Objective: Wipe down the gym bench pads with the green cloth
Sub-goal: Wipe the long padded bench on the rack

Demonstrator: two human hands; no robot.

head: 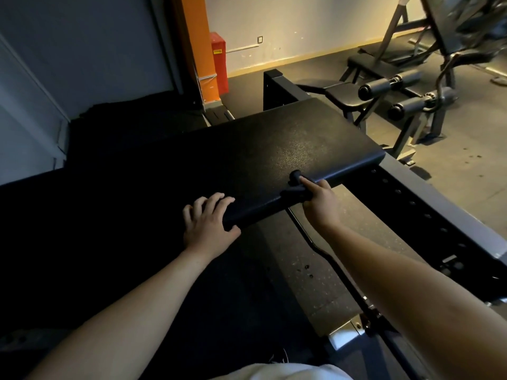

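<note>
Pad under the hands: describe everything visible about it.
The pad is a broad, black, rectangular cushion with a pebbled, vinyl-like cover and rounded edges, lying roughly flat on a dark metal frame. Its left part is lost in shadow. The left hand grips its near edge, fingers on top, thumb on the side. The right hand holds a black handle at that edge.

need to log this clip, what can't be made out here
All in the head view:
green cloth: nowhere in sight, so where it is cannot be told.
pad: its left side is lost in deep shadow.
handle: its near end is covered by the fingers round it.
gym machine, top right: blurred and cut off by the frame's edge.
</note>
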